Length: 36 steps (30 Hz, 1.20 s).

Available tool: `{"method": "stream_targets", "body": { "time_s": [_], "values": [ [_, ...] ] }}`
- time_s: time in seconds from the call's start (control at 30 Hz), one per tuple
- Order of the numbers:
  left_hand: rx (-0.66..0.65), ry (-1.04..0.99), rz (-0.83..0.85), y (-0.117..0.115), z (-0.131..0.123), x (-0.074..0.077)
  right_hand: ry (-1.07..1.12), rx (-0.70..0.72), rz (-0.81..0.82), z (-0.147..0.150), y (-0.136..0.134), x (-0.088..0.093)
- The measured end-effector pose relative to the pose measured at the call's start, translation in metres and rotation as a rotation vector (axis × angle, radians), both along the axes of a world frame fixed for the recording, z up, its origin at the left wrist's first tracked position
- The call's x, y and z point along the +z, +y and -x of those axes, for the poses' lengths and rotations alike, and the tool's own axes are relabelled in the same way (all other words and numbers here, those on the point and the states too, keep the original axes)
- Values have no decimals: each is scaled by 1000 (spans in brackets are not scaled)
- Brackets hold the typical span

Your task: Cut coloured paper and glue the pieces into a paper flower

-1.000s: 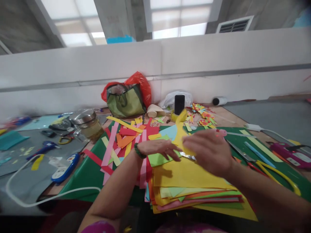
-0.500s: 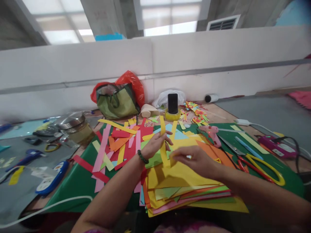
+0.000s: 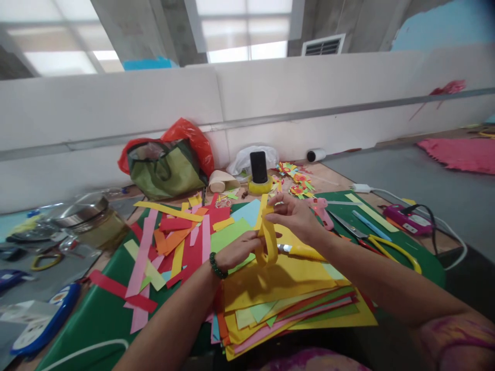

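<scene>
A yellow paper strip (image 3: pixel 272 246) is curved into a loop above a stack of coloured paper (image 3: pixel 278 275). My left hand (image 3: pixel 243 248) has its fingers closed on the strip at the left. From the right, my right hand (image 3: pixel 292 215) pinches the strip near its top, thumb and fingers together. Part of the left fingers is hidden behind the loop. On the stack, just under my right hand, lies a yellow-handled utility knife (image 3: pixel 303 251).
Cut paper strips (image 3: pixel 141 257) lie to the left on a green mat (image 3: pixel 104 309). Scissors (image 3: pixel 394 252) and a pink glue gun (image 3: pixel 323 212) lie to the right. A phone (image 3: pixel 259 167), a green bag (image 3: pixel 164 172) and paper flowers (image 3: pixel 299 180) stand behind. A glass jar (image 3: pixel 93 226) is far left.
My right hand has risen from low on the strip to near its top, and the strip now bends into a loop. The utility knife has come into sight. The view has turned right.
</scene>
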<state>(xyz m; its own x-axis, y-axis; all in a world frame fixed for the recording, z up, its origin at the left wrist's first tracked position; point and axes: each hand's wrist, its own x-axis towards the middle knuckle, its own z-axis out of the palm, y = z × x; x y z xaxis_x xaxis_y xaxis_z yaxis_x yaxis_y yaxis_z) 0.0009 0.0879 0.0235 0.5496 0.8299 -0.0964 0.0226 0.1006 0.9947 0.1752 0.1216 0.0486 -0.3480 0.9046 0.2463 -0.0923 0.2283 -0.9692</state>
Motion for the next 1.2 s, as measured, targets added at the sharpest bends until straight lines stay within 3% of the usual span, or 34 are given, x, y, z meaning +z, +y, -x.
{"method": "stream_targets", "body": {
  "time_s": [0.2,0.27,1.2],
  "values": [
    [431,-97,-212,4,-3,-3,-198,-58,-131,2,-6,-3],
    [504,-66,-266,3,-4,-2,-228,-58,-158,4,-8,-4],
    [492,106,-399,-2,-5,0,-94,-30,-56,5,-1,-1]
  ]
}}
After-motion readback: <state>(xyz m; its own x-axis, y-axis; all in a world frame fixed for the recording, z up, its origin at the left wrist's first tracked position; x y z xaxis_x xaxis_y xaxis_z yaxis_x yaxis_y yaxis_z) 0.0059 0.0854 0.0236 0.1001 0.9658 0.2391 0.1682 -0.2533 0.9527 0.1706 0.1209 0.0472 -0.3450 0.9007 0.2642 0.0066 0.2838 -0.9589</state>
